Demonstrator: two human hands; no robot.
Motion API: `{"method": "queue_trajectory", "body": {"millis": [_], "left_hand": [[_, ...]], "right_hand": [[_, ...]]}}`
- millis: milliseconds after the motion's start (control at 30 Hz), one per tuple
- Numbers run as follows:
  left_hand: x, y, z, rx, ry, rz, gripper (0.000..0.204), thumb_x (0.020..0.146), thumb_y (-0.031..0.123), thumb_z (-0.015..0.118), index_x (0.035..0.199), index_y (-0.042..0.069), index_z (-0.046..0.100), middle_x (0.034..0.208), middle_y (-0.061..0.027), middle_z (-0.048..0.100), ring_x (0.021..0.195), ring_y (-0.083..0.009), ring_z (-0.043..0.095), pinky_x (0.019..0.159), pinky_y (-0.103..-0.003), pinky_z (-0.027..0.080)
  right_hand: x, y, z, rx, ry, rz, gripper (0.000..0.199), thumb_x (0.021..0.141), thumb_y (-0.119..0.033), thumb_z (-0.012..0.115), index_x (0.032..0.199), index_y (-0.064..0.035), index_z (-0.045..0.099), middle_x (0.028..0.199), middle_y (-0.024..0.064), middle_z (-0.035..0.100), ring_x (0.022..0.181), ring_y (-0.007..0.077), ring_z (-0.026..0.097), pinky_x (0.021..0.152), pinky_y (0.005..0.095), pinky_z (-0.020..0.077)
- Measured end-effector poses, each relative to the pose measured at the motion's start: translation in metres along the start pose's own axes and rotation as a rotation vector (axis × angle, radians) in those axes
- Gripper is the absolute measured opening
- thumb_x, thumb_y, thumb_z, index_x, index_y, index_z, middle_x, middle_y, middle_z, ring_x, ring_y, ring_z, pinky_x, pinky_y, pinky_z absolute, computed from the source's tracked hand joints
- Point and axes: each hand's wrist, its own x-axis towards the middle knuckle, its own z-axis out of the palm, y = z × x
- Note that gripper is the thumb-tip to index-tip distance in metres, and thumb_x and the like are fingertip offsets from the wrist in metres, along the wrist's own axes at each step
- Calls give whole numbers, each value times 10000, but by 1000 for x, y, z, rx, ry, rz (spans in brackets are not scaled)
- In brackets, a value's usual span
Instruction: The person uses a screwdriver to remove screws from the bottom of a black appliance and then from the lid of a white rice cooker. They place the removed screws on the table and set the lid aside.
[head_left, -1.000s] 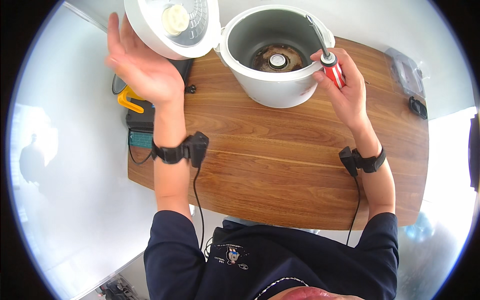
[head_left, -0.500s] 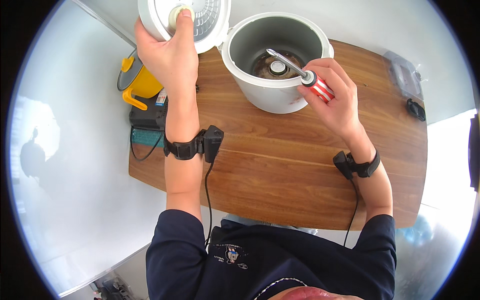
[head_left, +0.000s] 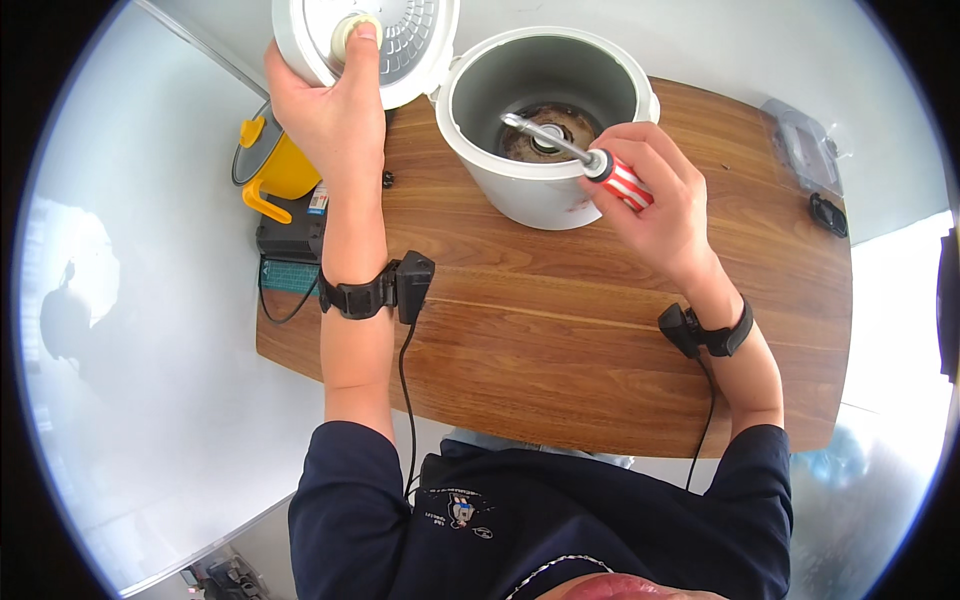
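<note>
Sleeves point(head_left: 350, 480) of a navy T-shirt point(head_left: 600, 510) lie nearest, and two bare forearms point(head_left: 357, 375) reach out from them, each wearing a black wrist strap point(head_left: 357, 300) with a boxy module point(head_left: 415, 287) and a cable point(head_left: 408, 400). Beyond spreads a wood-grained bench point(head_left: 560, 330). Above it, the person's right grip point(head_left: 668, 215) is clamped on the red-and-white striped handle of a screwdriver point(head_left: 555, 141), whose metal shaft slants up to the left over the mouth of a white rice cooker point(head_left: 530, 195). Whether the tip touches anything inside cannot be told.

The cooker stands on the far part of the bench, its inner floor stained brown around a central disc point(head_left: 553, 131). At its left, the lid point(head_left: 415, 60) is open; the left grip point(head_left: 335, 115) is closed around its edge, thumb on the cream knob point(head_left: 343, 38), other fingers mostly hidden behind. Left of that forearm are a green mat point(head_left: 290, 277), a black box point(head_left: 285, 240) and a yellow pot point(head_left: 285, 170). Near the right edge lie a black plastic piece point(head_left: 828, 215) and, farther off, clear packaging point(head_left: 800, 150).
</note>
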Motion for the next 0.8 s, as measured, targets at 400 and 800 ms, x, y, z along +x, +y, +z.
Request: {"method": "queue_trajectory", "body": {"millis": [400, 800], "left_hand": [[-5, -56, -12, -456, -30, -100, 539, 1008, 336, 720, 1342, -37, 520, 1294, -114, 627, 1152, -165, 606, 1037, -327, 475], [15, -82, -11, -700, -200, -291, 627, 975, 418, 719, 1396, 3, 512, 1352, -84, 620, 1221, -180, 605, 1059, -358, 493]], "right_hand": [[-2, -51, -8, 104, -204, 146, 241, 827, -32, 814, 1050, -44, 723, 992, 80, 746, 826, 224, 732, 720, 308, 585], [12, -52, -35, 170, -57, 277, 370, 838, -148, 859, 1163, -36, 722, 937, 99, 771, 785, 189, 741, 701, 302, 590]]}}
